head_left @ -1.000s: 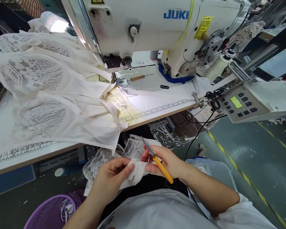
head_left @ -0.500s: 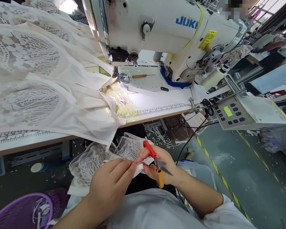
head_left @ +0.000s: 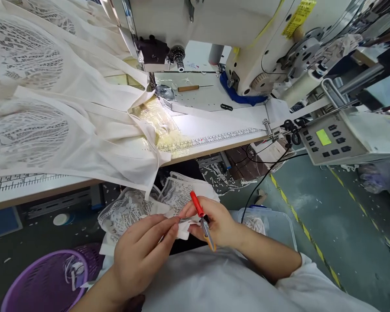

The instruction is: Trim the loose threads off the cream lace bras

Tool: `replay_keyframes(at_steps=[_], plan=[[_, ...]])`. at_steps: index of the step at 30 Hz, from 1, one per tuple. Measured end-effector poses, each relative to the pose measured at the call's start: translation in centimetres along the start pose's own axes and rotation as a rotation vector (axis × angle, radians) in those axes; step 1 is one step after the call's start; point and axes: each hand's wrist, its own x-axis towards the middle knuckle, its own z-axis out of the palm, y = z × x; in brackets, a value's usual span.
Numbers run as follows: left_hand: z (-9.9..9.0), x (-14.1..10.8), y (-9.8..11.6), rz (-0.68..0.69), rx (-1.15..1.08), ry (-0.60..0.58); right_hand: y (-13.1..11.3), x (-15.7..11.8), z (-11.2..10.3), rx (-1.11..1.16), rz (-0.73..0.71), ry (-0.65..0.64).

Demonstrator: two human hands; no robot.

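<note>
My left hand [head_left: 144,251] is closed, its thumb and fingertips pinching the white fabric edge [head_left: 183,230] of a lace bra [head_left: 178,193] on my lap. Thread snips [head_left: 197,204] with a red and an orange handle rest in my right hand [head_left: 220,222], their blades pointing back toward my body. The fingertips of that hand also touch the fabric, close to the left fingertips. What lies between the fingertips is partly hidden. More white lace bras [head_left: 84,138] are heaped on the sewing table to the left.
A sewing machine [head_left: 247,26] stands on the table, whose front edge [head_left: 201,157] carries a printed ruler. An awl [head_left: 190,88] lies on the machine bed. A control box [head_left: 338,138] hangs at right. Below are a purple basket [head_left: 65,252] and a clear plastic bin [head_left: 289,223].
My view has shifted slightly closer and lower. The snips have turned in my right hand, their handles now nearer together in view. The pinched fabric edge has been turned and spread a little.
</note>
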Motion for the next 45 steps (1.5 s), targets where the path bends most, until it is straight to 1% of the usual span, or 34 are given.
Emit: replay_keyframes(at_steps=[4,8,11,14,16,19,21,22,25,27,29,30,32,34,38,40,42,45], plan=[[0.0,-0.5,-0.1,0.058,0.007,0.016,0.8,-0.4,0.3,0.067,0.066,0.039],[0.5,-0.3,-0.1,0.063,-0.002,0.06,1.1,-0.6,0.3,0.098,0.073,0.063],[0.7,-0.2,0.0,0.026,-0.022,0.03,1.1,-0.5,0.1,0.107,0.092,0.066],[0.9,-0.2,0.1,-0.065,-0.063,-0.037,1.2,-0.6,-0.1,0.105,0.121,0.059],[1.0,-0.2,0.1,-0.144,-0.103,-0.059,1.4,-0.6,-0.2,0.105,0.137,0.052],[1.3,0.3,0.1,-0.299,-0.224,-0.067,1.5,-0.7,-0.6,0.085,0.182,0.021],[1.5,1.0,0.0,-0.398,-0.32,-0.102,1.4,-0.7,-0.8,0.061,0.211,-0.001],[1.6,1.5,0.1,-0.441,-0.363,-0.137,1.3,-0.6,-0.9,0.042,0.222,-0.003],[1.8,2.6,0.1,-0.527,-0.457,-0.299,1.0,-0.6,-1.2,-0.033,0.239,0.008],[1.7,3.0,0.0,-0.594,-0.462,-0.397,0.9,-0.7,-1.3,-0.075,0.231,0.025],[1.4,2.9,-0.3,-0.673,-0.43,-0.456,1.1,-1.0,-1.5,-0.085,0.226,0.057],[1.2,2.8,-0.6,-0.704,-0.418,-0.462,1.2,-1.1,-1.6,-0.076,0.23,0.075],[0.8,2.2,-1.2,-0.746,-0.438,-0.425,1.5,-1.4,-1.8,-0.022,0.254,0.109],[0.3,1.5,-1.6,-0.801,-0.518,-0.341,1.6,-1.5,-2.1,0.059,0.273,0.127],[0.4,0.6,-1.4,-1.045,-0.789,-0.095,1.7,-1.3,-1.9,0.186,0.303,0.137],[0.8,0.4,-1.0,-1.126,-0.895,0.021,1.7,-1.3,-1.6,0.229,0.332,0.174],[1.3,0.5,-0.5,-1.152,-0.929,0.097,1.9,-1.3,-1.2,0.261,0.349,0.232],[1.8,0.6,0.0,-1.13,-0.882,0.163,2.1,-1.3,-0.9,0.288,0.347,0.292]])
